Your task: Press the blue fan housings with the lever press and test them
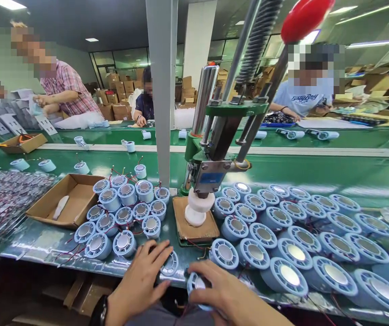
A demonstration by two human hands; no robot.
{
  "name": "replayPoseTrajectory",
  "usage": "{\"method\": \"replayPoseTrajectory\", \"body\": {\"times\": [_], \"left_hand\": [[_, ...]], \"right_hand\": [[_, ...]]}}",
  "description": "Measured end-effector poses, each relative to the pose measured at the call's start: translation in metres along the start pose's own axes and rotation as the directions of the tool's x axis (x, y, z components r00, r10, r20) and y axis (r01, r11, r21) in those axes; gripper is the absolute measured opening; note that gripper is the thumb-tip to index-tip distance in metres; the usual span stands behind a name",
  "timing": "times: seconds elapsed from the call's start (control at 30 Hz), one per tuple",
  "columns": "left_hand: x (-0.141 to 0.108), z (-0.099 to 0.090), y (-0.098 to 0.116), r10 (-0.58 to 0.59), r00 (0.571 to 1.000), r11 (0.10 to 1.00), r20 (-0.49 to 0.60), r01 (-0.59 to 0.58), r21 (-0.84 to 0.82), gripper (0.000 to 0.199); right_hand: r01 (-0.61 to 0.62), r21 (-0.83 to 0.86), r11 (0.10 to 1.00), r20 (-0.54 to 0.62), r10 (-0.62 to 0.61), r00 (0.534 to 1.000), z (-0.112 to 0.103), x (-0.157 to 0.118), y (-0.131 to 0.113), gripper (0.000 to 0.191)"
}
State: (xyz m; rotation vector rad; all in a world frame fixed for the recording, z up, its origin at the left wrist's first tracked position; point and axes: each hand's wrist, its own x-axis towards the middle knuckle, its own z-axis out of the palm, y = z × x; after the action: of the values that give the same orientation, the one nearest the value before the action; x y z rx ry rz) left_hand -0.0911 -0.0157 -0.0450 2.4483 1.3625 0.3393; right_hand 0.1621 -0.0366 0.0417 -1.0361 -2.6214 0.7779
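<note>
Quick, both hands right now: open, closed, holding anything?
Left hand: fingers at a light-blue ring part; whether it grips cannot be told.
Right hand: closed, holding a light-blue round unit.

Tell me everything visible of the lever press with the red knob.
The lever press shows green metal brackets, steel rods, a coiled spring and a glossy red knob. Its front plate carries a blue label. Below, a thick white disc sits over a white round seat on a brown board; whether disc and seat touch is unclear. It stands on the green bench between groups of blue round housings, leaning right in this view. Neither the left hand nor the right hand touches it.
</note>
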Motion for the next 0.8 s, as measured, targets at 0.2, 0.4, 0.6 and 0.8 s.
{"method": "replayPoseTrajectory", "body": {"times": [0.2, 0.4, 0.6, 0.8], "left_hand": [[-0.003, -0.006, -0.003, -0.013, 0.998, 0.998, -0.057, 0.016, 0.053, 0.067], [-0.006, -0.001, -0.005, 0.042, 0.963, 0.999, -0.266, -0.041, 0.009, 0.052], [0.004, -0.004, 0.026, -0.012, 0.856, 0.998, -0.516, -0.018, -0.053, 0.063], [0.017, -0.007, 0.050, -0.111, 0.896, 0.990, -0.430, 0.062, -0.127, 0.067]], "right_hand": [[0.035, 0.071, 0.997, -0.187, -0.021, 0.982, 0.033, 0.020, 0.026, 0.055], [-0.047, -0.008, 0.999, -0.711, 0.027, 0.703, 0.096, 0.024, 0.035, 0.056], [-0.090, 0.079, 0.993, -0.817, 0.116, 0.564, 0.118, 0.056, 0.029, 0.057], [-0.105, 0.094, 0.990, -0.852, 0.135, 0.506, 0.130, 0.061, 0.036, 0.059]]}}
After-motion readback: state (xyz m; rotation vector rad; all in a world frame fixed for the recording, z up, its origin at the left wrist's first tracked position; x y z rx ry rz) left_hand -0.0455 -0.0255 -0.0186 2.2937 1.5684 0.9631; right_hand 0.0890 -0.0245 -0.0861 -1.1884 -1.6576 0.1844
